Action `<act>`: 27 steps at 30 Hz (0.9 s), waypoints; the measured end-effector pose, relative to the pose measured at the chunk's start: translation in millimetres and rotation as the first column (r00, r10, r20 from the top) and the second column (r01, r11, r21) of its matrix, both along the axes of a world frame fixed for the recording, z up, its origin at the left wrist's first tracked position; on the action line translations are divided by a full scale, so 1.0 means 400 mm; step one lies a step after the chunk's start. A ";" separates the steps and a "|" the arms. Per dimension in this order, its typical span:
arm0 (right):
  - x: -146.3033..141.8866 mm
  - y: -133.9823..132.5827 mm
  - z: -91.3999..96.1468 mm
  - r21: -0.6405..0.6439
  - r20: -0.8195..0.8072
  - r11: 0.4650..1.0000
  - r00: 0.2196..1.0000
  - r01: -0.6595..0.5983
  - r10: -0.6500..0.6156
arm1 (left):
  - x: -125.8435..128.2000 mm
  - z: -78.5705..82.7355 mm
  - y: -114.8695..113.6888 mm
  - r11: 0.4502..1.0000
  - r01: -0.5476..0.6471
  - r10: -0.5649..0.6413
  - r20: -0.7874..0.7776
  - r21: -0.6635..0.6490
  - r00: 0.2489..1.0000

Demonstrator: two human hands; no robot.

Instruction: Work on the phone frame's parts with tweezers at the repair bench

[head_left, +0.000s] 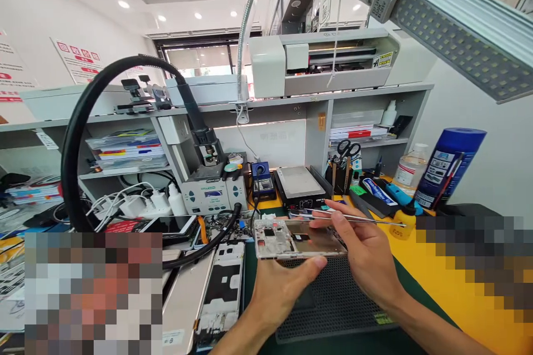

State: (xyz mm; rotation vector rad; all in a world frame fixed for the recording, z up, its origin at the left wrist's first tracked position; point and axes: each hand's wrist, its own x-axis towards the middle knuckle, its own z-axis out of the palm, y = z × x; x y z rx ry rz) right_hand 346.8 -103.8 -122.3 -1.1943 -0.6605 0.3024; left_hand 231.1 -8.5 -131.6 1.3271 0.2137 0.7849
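Note:
My left hand grips an opened phone frame from below, thumb pressed along its near edge, holding it level above a dark mesh pad. My right hand rests against the frame's right end, fingers pinched on thin metal tweezers that stick out to the right. The frame shows bare metal and small circuit parts inside.
Stripped phone frames lie at the left of the pad. A hot-air rework station with a thick black hose, a heating plate, scissors, a blue spray can and bottles line the back. An LED lamp hangs overhead at right.

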 end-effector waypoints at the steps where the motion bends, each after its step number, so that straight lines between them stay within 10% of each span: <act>1: 0.002 0.004 -0.001 -0.011 -0.030 1.000 1.000 0.000 -0.001 | 0.007 -0.001 -0.003 0.998 -0.064 0.064 0.008 -0.009 0.998; 15: 0.013 0.043 -0.027 -0.107 -0.128 0.993 0.990 0.041 -0.055 | 0.005 0.018 0.003 0.909 -0.374 0.411 -0.240 0.184 0.880; 27: -0.004 0.009 0.022 -0.114 0.161 0.966 0.963 0.234 -0.214 | 0.005 0.013 0.009 1.000 -0.017 0.017 -0.039 0.012 0.999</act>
